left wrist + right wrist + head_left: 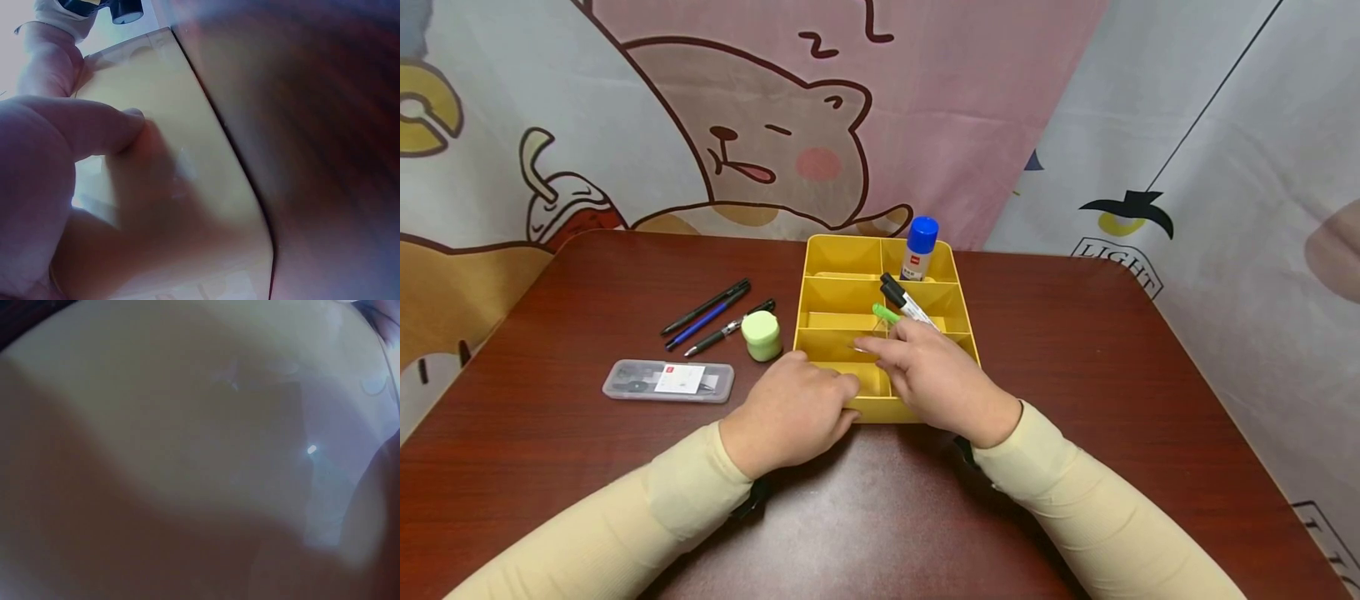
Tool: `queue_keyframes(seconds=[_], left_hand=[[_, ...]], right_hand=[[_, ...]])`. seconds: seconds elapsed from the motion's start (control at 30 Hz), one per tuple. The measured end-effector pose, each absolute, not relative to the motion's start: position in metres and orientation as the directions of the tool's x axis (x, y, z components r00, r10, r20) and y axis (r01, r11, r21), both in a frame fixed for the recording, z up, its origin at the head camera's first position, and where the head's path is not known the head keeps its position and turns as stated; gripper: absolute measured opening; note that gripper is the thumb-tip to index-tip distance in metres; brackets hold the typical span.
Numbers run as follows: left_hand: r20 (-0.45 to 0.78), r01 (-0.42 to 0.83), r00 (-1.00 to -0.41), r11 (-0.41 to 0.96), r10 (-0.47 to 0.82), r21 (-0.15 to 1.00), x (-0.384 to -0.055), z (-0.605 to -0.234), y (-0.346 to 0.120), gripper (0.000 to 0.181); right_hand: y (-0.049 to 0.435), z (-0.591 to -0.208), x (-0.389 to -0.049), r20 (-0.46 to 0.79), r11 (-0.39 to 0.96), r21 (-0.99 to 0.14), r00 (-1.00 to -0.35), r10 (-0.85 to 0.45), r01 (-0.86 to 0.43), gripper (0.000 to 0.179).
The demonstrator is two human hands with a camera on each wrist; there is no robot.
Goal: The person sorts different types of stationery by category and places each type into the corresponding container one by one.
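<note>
A yellow desk organizer (867,408) with several compartments stands in front of me. My left hand (793,408) grips its front left edge; in the left wrist view the thumb (109,128) presses the outer front wall. My right hand (943,375) reaches over the front right compartment, its index finger pointing left across the divider. Beside its knuckles a bright green tip (886,313) sticks up, with something clear below it; I cannot tell whether the hand holds it. Two black-capped markers (904,298) lean in the middle right compartment. A blue-capped glue stick (919,248) stands in the back right one.
Left of the organizer lie a black pen (703,308), a blue pen (707,318) and a black and silver pen (726,330). Near them stand a pale green lidded jar (762,336) and a clear flat case (632,379). A printed cloth hangs behind the table.
</note>
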State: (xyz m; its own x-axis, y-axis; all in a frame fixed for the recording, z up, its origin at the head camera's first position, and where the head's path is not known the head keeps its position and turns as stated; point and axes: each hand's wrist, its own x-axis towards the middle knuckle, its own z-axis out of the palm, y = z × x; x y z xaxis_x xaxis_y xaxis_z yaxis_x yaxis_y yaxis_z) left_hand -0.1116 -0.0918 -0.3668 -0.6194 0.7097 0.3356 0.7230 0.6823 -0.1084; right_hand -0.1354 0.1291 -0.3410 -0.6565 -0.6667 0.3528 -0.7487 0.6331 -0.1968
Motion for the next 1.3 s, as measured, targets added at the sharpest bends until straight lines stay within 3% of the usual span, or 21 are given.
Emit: queue_keyframes(seconds=[0.73,1.3], left_hand=[[0.332,0.723,-0.622,0.683,0.709,-0.105,-0.1119,-0.3663,-0.0917,0.029],[0.318,0.724,-0.626,0.682,0.712,-0.102,-0.1119,-0.3657,-0.0918,0.029]], right_hand=[[0.1284,-0.3416,-0.1354,0.369,0.633,-0.198,-0.655,-0.659,-0.749,0.033],[0.1311,-0.3414,-0.1371,0.314,0.628,-0.232,-0.668,-0.674,-0.743,0.039]])
